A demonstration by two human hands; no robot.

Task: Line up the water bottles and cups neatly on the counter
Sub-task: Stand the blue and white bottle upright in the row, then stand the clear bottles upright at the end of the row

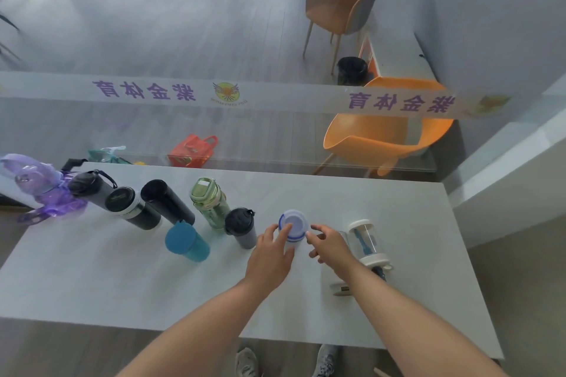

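Note:
A row of bottles stands on the white counter (122,278): three black flasks (92,187) (128,205) (165,199), a green bottle (208,199), a teal cup (185,240) and a dark grey tumbler (240,225). Right of them stands a clear bottle with a blue-rimmed lid (293,225). My left hand (271,254) touches its left side with fingers on the lid. My right hand (326,243) is at its right side, fingers spread and touching it lightly. A clear glass bottle with white ends (366,242) stands just right of my right hand.
A purple plastic toy (39,190) sits at the counter's left end. A small white object (343,288) lies under my right forearm. A glass partition with a printed band (245,95) runs behind the counter; orange chairs (389,131) and a red bag (193,150) are beyond it.

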